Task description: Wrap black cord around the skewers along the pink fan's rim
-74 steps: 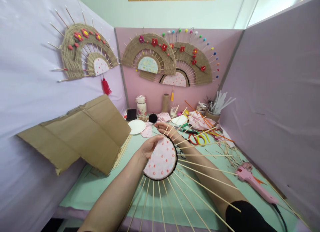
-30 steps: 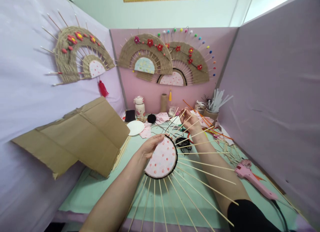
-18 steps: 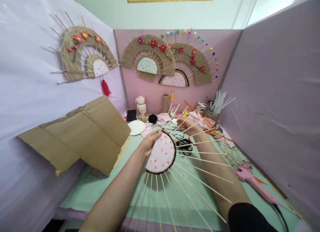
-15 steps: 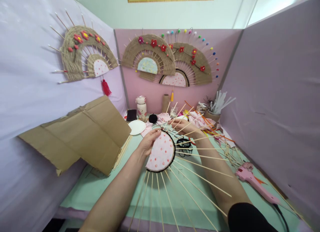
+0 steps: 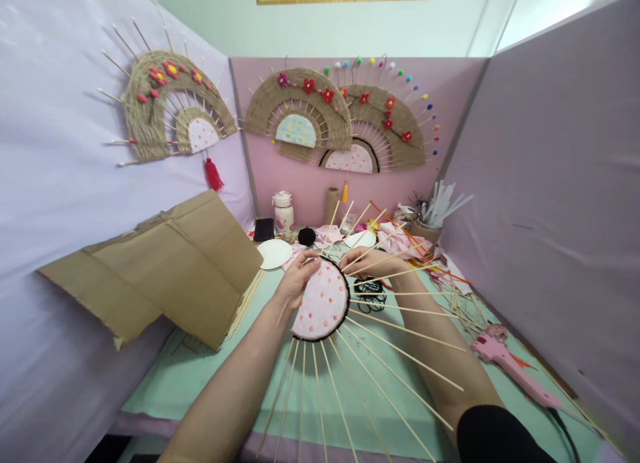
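Observation:
My left hand (image 5: 299,278) grips the straight edge of a half-round fan base (image 5: 320,302), covered in pale pink fabric with red dots. Black yarn (image 5: 349,296) trims its curved rim, and thin wooden sticks (image 5: 400,343) fan out from there to the right and downward. At the rim's upper right is my right hand (image 5: 369,262), fingers pinched on the black yarn among the sticks; the sticks partly cover the fingertips. Just beneath that hand, a loose bundle of black yarn (image 5: 370,294) lies on the green tabletop (image 5: 200,390).
Folded cardboard (image 5: 160,263) leans at left. A pink glue gun (image 5: 515,366) lies at right beside scattered sticks. Along the back stand a bottle (image 5: 284,215), a cardboard tube (image 5: 332,206) and a pot of white glue sticks (image 5: 429,230). Finished fans (image 5: 300,83) hang on the partitions.
My right hand has come down and closer to the fan base's rim, its fingers now drawn together. The left hand keeps its hold, and the base has barely shifted.

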Demonstrator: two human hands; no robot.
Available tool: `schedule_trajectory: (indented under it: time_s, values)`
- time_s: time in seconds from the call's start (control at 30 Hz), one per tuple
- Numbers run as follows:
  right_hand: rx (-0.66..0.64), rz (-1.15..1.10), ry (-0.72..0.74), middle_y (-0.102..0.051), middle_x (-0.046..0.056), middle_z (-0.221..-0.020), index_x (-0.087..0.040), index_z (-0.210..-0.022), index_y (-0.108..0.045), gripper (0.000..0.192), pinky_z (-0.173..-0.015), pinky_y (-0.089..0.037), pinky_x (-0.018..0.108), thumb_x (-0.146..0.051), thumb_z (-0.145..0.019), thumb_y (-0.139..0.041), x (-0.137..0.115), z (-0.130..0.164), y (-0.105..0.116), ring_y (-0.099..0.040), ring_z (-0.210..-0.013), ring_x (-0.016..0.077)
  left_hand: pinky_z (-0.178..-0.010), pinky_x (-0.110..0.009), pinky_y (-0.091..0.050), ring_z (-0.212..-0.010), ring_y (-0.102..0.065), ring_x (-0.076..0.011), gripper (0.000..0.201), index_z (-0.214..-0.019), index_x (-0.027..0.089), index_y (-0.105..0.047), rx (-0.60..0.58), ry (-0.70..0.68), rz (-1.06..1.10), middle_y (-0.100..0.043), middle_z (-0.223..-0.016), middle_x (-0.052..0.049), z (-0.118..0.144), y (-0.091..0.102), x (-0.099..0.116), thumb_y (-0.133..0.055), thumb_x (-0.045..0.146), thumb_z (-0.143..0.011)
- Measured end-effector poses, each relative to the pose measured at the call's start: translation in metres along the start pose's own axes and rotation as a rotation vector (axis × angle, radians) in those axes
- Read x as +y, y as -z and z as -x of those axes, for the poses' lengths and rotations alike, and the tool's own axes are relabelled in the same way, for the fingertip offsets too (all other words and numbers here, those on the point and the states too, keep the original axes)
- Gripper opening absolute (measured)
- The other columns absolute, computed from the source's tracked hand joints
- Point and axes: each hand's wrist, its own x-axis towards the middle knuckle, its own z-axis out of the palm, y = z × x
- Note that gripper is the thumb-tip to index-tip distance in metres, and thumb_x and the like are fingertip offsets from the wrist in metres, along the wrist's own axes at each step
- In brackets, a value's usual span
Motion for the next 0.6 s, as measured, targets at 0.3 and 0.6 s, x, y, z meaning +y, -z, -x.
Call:
schedule_trajectory:
  time_s: [0.3,0.6]
  values:
    - [0.086,0.002,0.011,-0.058,-0.002,-0.063,-0.013,-0.079,-0.067,0.021,-0.040,-0.026,0.016,-0.027,-0.063,-0.070,0.007,0.001,0.009,-0.041,-0.046,0.0039,-0.054,-0.020,-0.047,-0.056,-0.060,-0.0102,0.040,-0.096,0.018,-0.055,-0.013,0.037,0.014,-0.064,-0.069,0.001,0.002,-0.002,0.004,-0.073,0.019,-0.060]
    - [0.027,-0.056,0.083,-0.063,0.001,-0.067,-0.012,-0.074,-0.068,0.020,-0.044,-0.033,0.017,-0.027,-0.060,-0.073,0.015,-0.001,0.020,-0.048,-0.050,0.0061,-0.055,-0.018,-0.047,-0.054,-0.059,-0.0082,0.035,-0.096,0.011,-0.061,-0.087,0.142,0.037,-0.064,-0.068,-0.001,0.001,-0.003,0.003,-0.068,0.012,-0.062]
